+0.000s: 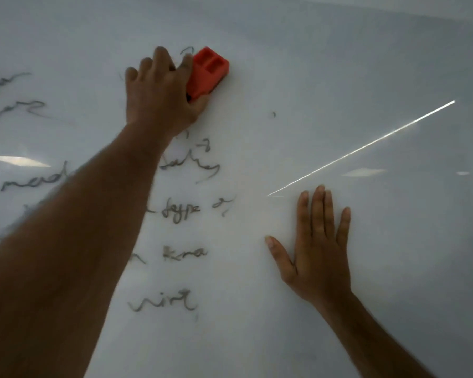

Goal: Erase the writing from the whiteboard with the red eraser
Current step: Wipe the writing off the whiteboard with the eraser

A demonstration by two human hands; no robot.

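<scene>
My left hand (161, 91) grips the red eraser (208, 72) and presses it against the whiteboard (339, 77) near the top centre. The eraser is a red block with two recesses in its back. A short stroke of ink (187, 51) shows just left of its upper end. Several lines of dark handwriting (186, 211) run down the board below my left hand, with more at the far left (11, 102), partly hidden by my left forearm. My right hand (317, 241) lies flat on the board at the lower right, fingers spread, holding nothing.
A small ink speck (274, 114) sits right of the eraser. The right part of the board bears no writing and shows a bright streak of reflected light (366, 148). Ceiling-light reflections (19, 160) appear at the left.
</scene>
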